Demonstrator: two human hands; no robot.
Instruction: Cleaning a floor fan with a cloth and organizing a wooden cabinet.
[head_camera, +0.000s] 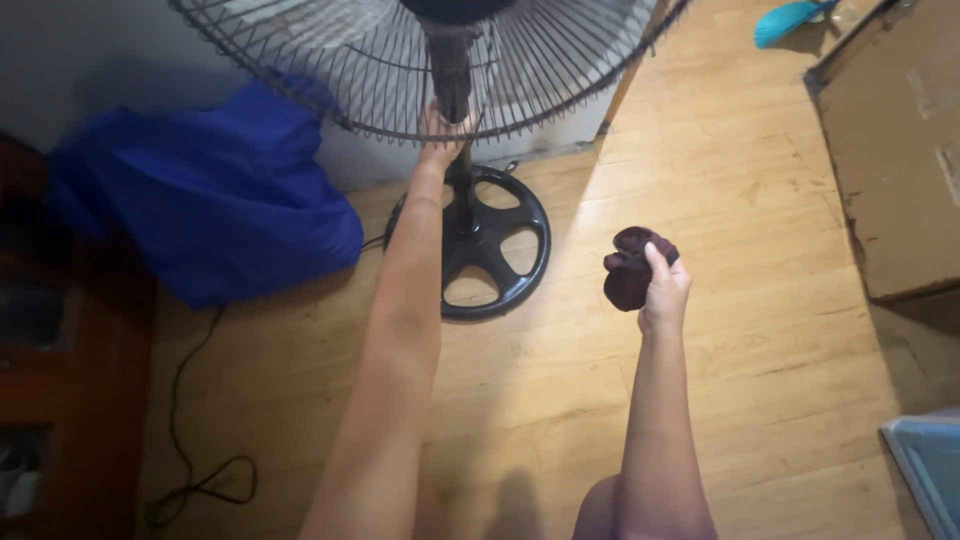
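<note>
A standing fan rises in front of me, its wire grille (300, 70) filling the top of the head view and its round black base (495, 245) resting on the wooden floor. My left hand (443, 135) reaches up and grips the fan's pole just under the grille, behind the wires. Lower and to the right, my right hand (665, 290) is closed on a crumpled dark maroon cloth (630, 270), held in the air above the floor.
A blue fabric bag or sheet (210, 195) lies left of the fan against the wall. A black cord (190, 430) trails over the floor. Dark wooden furniture (60, 400) stands at the left, a cardboard box (900, 150) at the right, a pale blue bin (930, 460) in the lower right corner.
</note>
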